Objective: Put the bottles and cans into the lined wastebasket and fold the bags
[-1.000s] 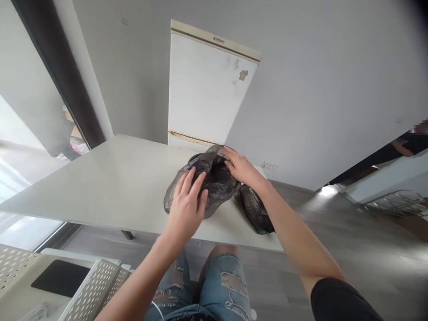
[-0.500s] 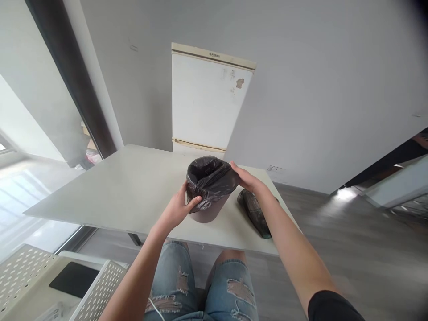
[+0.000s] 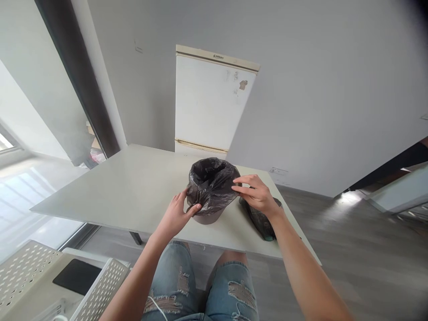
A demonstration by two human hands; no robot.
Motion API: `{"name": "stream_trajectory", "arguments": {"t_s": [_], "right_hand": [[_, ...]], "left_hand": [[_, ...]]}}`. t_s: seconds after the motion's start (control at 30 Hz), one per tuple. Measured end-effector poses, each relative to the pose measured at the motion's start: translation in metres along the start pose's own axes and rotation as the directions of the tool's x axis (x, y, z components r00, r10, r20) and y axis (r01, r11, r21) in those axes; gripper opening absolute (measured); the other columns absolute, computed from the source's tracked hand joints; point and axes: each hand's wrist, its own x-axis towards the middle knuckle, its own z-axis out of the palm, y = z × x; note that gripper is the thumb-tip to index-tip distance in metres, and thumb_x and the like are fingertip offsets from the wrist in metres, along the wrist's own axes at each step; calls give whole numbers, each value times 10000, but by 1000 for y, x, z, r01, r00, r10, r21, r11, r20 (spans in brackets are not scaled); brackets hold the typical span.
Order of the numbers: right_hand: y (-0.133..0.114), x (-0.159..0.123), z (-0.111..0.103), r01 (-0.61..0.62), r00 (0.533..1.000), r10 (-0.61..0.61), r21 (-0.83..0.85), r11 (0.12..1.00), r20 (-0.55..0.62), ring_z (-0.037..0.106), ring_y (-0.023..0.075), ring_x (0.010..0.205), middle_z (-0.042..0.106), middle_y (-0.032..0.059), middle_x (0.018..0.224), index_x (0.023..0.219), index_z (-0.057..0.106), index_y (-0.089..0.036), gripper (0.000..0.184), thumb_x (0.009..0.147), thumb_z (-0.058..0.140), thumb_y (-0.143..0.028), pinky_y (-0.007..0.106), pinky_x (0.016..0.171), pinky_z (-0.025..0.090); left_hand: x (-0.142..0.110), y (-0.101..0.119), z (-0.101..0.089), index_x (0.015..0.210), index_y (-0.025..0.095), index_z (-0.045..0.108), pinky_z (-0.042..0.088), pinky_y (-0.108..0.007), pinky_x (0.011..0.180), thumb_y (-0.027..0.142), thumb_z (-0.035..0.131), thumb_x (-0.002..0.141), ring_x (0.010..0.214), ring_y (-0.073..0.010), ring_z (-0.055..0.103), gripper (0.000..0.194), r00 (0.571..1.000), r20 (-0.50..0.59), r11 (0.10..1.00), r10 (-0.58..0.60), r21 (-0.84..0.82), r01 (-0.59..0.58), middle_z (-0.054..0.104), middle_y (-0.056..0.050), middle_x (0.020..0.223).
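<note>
A small mauve trash can (image 3: 207, 218) stands on the table near its front edge. A black garbage bag (image 3: 217, 194) lines it, its mouth folded out over the rim and hanging down the outside. My left hand (image 3: 177, 214) grips the bag against the can's left side, thumb in front and fingers round the side. At the right rim, my right hand (image 3: 257, 195) pinches the bag's edge with its fingertips; its thumb is mostly hidden. Beside the can, partly behind my right hand and forearm, lies a bundle of black plastic bags (image 3: 259, 223).
The pale table (image 3: 133, 187) spreads out to the left. Behind it stands a white fridge (image 3: 210, 102) against the grey wall. At lower left, a perforated white basket (image 3: 103, 290) sits near a flat black object (image 3: 76, 276). My knees are under the table's front edge.
My right hand has come from behind the bag's right edge toward the front, with its fingers at the rim. The bag's mouth looks rounder and more spread. My left hand stays in place.
</note>
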Motion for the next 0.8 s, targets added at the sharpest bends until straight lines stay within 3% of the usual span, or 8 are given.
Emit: {"name": "stream_trajectory", "arguments": {"t_s": [0.1,0.27,0.37,0.47,0.57,0.67,0.73,0.8], "right_hand": [[2,-14,10,-1,989,2,5,1000,-150,742,286,1126,783,72,1277,1329,772,-410,390,1049,622,-185,511,931,570],[1,-31,24,-79,943,119,138,987,-310,741,285,1122,779,71,1207,1238,806,-405,356,1034,625,-176,492,908,616],[5,-36,33,-175,886,217,138,975,-411,716,282,1141,751,89,1211,1160,797,-347,291,1054,570,-198,493,940,603],[14,-41,44,-275,822,310,145,951,-477,676,285,1158,706,106,1190,1089,752,-288,228,1062,530,-245,503,993,571],[19,-47,57,-371,835,420,199,907,-356,667,288,1128,686,117,1168,1040,730,-260,216,1054,517,-295,474,980,566],[22,-53,65,-465,852,511,281,839,-115,675,282,1122,716,115,1229,1151,741,-257,281,1031,488,-281,467,995,563],[23,-56,66,-531,831,555,334,779,27,682,280,1130,741,98,1262,1247,738,-262,368,977,489,-245,485,1026,561],[23,-56,62,-591,774,632,395,703,32,677,290,1185,750,88,1289,1273,735,-265,435,901,512,-230,502,1046,563]], "left_hand": [[-2,0,-1,1571,225,509,469,-540,1177,712,566,1007,1442,-378,550,748,1000,-16,999,3,-49,-3,600,-180,1503],[-3,-2,-5,1523,237,535,436,-512,1221,691,427,1073,1468,-325,526,648,997,-70,992,10,-122,-18,550,-159,1515],[9,-6,-7,1514,236,553,362,-511,1294,660,381,1097,1529,-308,473,619,982,-185,987,42,-145,-70,506,-157,1582],[34,-8,-3,1574,233,509,345,-468,1326,624,351,1117,1581,-277,436,622,963,-232,936,135,-290,-201,492,-135,1662],[62,-6,7,1624,205,473,349,-442,1339,634,340,1115,1593,-267,441,679,968,-194,856,161,-460,-234,504,-122,1688],[80,-3,19,1591,191,548,325,-460,1359,678,349,1097,1589,-290,451,722,975,-180,835,130,-511,-205,564,-107,1648],[85,-4,27,1526,191,626,347,-476,1346,720,341,1080,1556,-314,493,748,977,-192,831,95,-524,-184,632,-105,1580],[85,-9,33,1414,173,712,404,-496,1306,760,335,1061,1484,-347,565,782,983,-179,835,36,-534,-128,710,-120,1472]]}}
